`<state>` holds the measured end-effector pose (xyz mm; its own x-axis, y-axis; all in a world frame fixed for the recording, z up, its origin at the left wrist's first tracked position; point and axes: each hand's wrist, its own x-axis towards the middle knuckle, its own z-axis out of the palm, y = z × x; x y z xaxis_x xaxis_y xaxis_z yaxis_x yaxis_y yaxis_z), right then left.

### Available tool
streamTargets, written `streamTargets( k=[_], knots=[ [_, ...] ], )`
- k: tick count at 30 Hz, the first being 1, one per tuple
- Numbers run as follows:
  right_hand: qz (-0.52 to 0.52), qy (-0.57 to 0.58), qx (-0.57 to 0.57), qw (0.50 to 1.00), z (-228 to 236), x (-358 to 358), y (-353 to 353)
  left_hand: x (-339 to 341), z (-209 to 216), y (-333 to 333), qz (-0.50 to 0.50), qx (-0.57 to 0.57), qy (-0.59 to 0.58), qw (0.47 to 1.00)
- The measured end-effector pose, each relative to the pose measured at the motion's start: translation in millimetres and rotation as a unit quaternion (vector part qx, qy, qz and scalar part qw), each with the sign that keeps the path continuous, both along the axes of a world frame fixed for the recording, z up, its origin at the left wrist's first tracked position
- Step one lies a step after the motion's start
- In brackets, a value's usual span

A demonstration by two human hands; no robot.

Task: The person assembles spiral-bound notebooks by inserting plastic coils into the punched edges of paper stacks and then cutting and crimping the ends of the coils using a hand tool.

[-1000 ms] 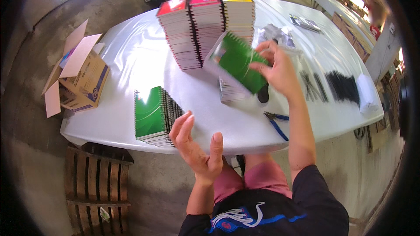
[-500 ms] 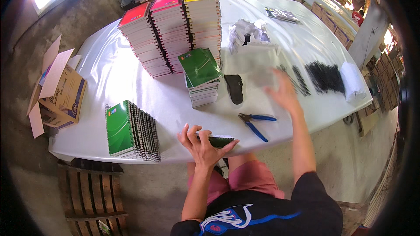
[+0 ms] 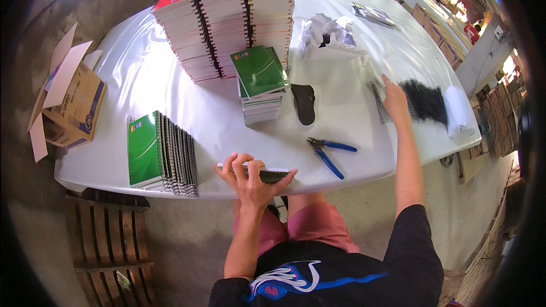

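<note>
My left hand (image 3: 249,179) grips a small notebook (image 3: 275,174) at the table's front edge. The notebook stands on edge, its pages upward and dark cover toward me, partly hidden by my fingers. Over at the right, my right hand (image 3: 396,102) has its fingers closed at one of the loose black spiral coils, which it mostly covers. Beside it lies another loose coil (image 3: 376,101). A dense bunch of black coils (image 3: 424,101) lies just right of that hand. Blue-handled cutting pliers (image 3: 330,153) rest, handles spread, between my hands.
Green spiral notebooks (image 3: 145,150) lean in a row at left. Tall notebook stacks (image 3: 224,28) stand behind a short green-topped stack (image 3: 259,74). A black sole-shaped piece (image 3: 305,105), crumpled white wrapping (image 3: 330,37), a white roll (image 3: 460,112) and an open carton (image 3: 74,105) surround the work area.
My right hand has moved right and come down at the loose coils. My left hand keeps the notebook at the table edge, with its page edges now showing more. The whole view has shifted slightly.
</note>
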<state>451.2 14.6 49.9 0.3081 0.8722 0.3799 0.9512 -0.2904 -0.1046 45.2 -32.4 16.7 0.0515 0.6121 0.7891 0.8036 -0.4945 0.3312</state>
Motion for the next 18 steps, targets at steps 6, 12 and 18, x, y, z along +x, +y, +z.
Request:
streamTargets(
  k=[6, 12, 18],
  knots=[
    [0.219, 0.217, -0.043, 0.950, 46, -103, -31, -1, -11, 1, 0.021, 0.006, -0.020, 1.000],
    [0.346, 0.401, -0.066, 0.846, 26, -211, -66, 2, -6, 4, 0.001, -0.012, -0.012, 1.000],
    [0.368, 0.400, -0.005, 0.840, 19, -224, -63, 5, -2, 4, 0.016, -0.035, -0.003, 0.999]
  ],
)
